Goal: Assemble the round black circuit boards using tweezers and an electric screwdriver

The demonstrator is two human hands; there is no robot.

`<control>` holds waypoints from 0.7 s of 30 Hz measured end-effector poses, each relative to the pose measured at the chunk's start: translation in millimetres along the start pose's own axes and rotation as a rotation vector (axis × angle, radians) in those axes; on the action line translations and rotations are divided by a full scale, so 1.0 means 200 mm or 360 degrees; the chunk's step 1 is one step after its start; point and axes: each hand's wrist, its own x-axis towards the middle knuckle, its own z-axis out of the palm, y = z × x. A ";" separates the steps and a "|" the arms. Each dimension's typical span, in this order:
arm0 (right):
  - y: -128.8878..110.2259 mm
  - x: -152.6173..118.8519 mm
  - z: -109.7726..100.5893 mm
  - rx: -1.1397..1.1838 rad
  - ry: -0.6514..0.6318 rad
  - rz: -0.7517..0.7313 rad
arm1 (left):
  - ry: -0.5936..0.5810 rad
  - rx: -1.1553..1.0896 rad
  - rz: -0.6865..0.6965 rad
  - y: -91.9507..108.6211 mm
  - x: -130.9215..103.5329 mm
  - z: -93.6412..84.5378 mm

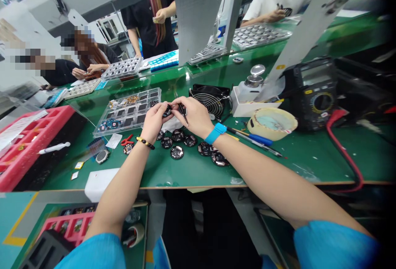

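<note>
My left hand (154,119) is closed on a small round black watch part (167,111), held up above the bench between thumb and fingers. Close beside it, my right hand (196,116) is closed around dark tweezers (183,114), tips pointing down; its fingertips meet the held part. Below both hands lie several similar round black parts, among them a watch part with a silvery middle (177,152). Behind my left hand is a clear compartment tray (128,112) with dark square pieces and small gold and blue parts.
Red pliers (127,140) and a silver watch case (102,156) lie left, near a pink foam tray (66,116). To the right are a black fan (212,97), pens (260,140), a yellowish bowl (272,124), a dispenser bottle (254,79) and a multimeter (321,102). Co-workers sit and stand opposite.
</note>
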 end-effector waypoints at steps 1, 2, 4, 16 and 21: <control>0.00 0.00 0.00 -0.0002 0.0003 -0.0005 | 0.0000 -0.0002 0.0001 0.00 0.00 0.00; 0.00 0.00 0.00 -0.0004 0.0006 -0.0010 | 0.0000 -0.0003 0.0001 0.00 0.00 0.00; -0.01 0.00 0.00 -0.0010 0.0013 -0.0018 | 0.0001 0.0001 0.0004 0.00 0.00 0.00; -0.03 -0.01 0.00 -0.0097 0.0003 -0.0057 | 0.0009 0.0083 0.0031 0.00 -0.01 0.01; -0.03 -0.01 0.00 -0.0109 0.0014 -0.0047 | 0.0021 0.0116 0.0054 -0.01 0.00 0.00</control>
